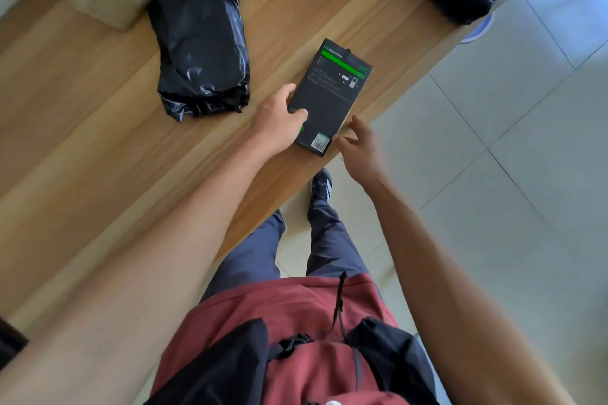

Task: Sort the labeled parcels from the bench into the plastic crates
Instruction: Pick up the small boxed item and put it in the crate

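My right hand (357,146) hangs spread and empty just at 4 o'clock of the flat black box (329,99) near the surface (98,141) edge, while my left hand (279,120) pinches its stiff, probably light, slick corner, best gripped across the long edges.

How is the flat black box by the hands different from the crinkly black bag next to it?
The flat black box has straight edges and sharp corners; the crinkly black bag is lumpy and wrinkled. The box shows a green stripe and a barcode sticker; the bag shows no label. The left hand touches the box, not the bag. Both are black and lie on the wooden bench.
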The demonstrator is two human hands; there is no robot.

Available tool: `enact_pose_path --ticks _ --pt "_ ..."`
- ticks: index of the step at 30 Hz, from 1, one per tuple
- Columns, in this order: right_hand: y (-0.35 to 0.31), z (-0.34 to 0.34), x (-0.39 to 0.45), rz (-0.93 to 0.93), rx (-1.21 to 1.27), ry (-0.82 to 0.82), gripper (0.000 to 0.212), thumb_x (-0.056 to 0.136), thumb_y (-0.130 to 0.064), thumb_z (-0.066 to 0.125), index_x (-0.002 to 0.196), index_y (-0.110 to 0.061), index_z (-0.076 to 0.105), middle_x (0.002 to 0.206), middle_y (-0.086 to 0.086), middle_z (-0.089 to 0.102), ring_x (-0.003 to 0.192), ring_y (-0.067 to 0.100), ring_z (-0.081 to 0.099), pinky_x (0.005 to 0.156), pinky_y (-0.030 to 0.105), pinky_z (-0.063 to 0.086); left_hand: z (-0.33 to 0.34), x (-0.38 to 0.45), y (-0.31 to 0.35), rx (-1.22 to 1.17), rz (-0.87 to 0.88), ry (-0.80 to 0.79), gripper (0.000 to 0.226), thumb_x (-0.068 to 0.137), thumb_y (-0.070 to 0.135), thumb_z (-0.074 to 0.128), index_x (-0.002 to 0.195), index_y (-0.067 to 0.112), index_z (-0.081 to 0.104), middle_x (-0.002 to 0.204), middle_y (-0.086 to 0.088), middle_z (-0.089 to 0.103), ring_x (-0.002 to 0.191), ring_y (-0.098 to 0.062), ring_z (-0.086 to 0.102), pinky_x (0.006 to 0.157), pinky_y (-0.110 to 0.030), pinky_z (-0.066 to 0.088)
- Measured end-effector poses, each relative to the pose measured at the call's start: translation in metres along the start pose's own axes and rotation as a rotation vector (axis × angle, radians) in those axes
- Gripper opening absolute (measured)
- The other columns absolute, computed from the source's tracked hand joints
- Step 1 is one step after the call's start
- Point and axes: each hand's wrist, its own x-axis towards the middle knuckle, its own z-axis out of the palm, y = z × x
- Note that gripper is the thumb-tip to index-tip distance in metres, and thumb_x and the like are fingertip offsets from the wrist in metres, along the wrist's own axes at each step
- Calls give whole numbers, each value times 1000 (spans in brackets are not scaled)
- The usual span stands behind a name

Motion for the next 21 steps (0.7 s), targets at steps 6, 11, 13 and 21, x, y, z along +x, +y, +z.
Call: enact_pose_path --ticks 6,11,13,21 --pt "-9 -10 13 -72 37 -104 57 84 -25 54 141 -33 58 123 -12 73 104 12 74 100 51 57 8 8 4 -49 -62 57 57 94 24 63 150 21 52 141 0 63 120 -16 61 101 -29 48" --pt "-30 -17 5 -127 21 -113 62 97 -25 52 154 -47 41 137 -23 64 124 18 62 109 45 51 5 4 16 -141 -20 152 55 90 21 65 144 20 56 128 4 68 109 -12 65 98 -37 54" --pt "-44 -21 0 -155 72 -82 64 103 -16 47 159 -45 35 146 -26 57 127 11 59 110 39 50 0 -2 23 -205 1 188 63 89 26 68 149 22 51 130 6 66 114 -10 62 99 -33 52" --pt "-114 -42 -20 -241 365 -192 81 93 19 30 160 -24 38 140 -21 58 131 8 61 99 46 59 -28 -38 48 -331 108 296 98 86 44 81 164 24 24 161 5 34 142 -1 33 108 -20 28"
